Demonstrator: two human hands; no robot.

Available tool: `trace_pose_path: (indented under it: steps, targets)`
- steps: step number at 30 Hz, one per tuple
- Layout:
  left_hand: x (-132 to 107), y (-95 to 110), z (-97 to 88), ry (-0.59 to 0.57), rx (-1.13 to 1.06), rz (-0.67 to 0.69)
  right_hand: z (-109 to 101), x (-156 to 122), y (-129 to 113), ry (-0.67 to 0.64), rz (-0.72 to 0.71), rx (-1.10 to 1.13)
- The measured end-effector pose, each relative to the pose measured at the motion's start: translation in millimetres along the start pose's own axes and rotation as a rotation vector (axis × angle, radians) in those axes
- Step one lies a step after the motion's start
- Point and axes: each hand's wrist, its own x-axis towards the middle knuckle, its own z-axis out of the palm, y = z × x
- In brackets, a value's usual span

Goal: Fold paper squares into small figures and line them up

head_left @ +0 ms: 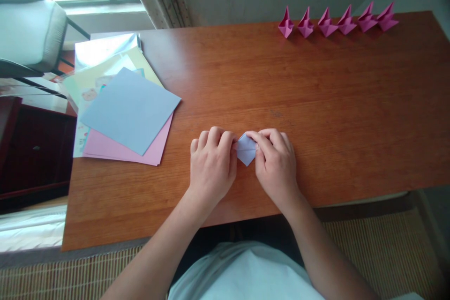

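A small folded piece of light blue paper [246, 150] is held between my two hands near the front of the wooden table. Its lower corner points toward me, and a crease runs across it. My left hand [213, 161] pinches the left corner between thumb and curled forefinger. On the other side, my right hand [276, 161] grips the right edge, with its forefinger lying along the upper right side. The fingers cover both side corners of the paper.
Several pink origami figures [327, 23] stand in a row along the back edge of the table [225, 75]. At the left lie a blue square sheet [130, 108], pink sheets [123, 149] beneath it, and a plastic packet [105, 51]. A chair [31, 33] stands beyond the left side.
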Motion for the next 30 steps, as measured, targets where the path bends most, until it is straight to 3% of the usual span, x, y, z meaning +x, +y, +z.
trace_pose_path:
  steps: [22,30]
  targets:
    - [1.6,1.8,3.0,-0.007,0.091,-0.008,3.5,3.6,-11.7,0.001,0.077,-0.061]
    - [2.1,2.5,3.5,0.000,0.074,-0.009,0.5,3.6,-4.1,-0.025,0.046,-0.003]
